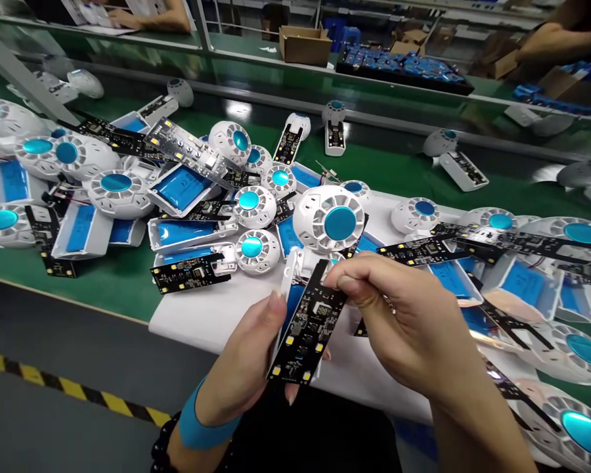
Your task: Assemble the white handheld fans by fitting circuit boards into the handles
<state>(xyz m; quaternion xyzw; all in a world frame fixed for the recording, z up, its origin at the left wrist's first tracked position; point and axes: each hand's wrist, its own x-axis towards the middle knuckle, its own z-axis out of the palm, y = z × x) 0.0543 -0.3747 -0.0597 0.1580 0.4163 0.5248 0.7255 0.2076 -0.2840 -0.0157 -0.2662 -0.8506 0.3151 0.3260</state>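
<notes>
My left hand (246,358) is wrapped round the white handle of a handheld fan (320,213), whose round head with a blue disc points away from me. Over the handle's open side lies a black circuit board (305,328) with yellow-white LEDs and a small digit display, tilted toward me. My right hand (404,315) pinches the upper end of this board near the fan's neck. Part of a blue battery shows in the handle beneath the board's left edge. The fingertips of my left hand are partly hidden behind the handle.
Many similar fans, such as one at the left (251,246), crowd the green bench (128,299) on both sides. White sheeting (192,309) covers the near edge. A cardboard box (305,46) and a black tray (453,85) stand beyond; other people's arms (162,16) show there.
</notes>
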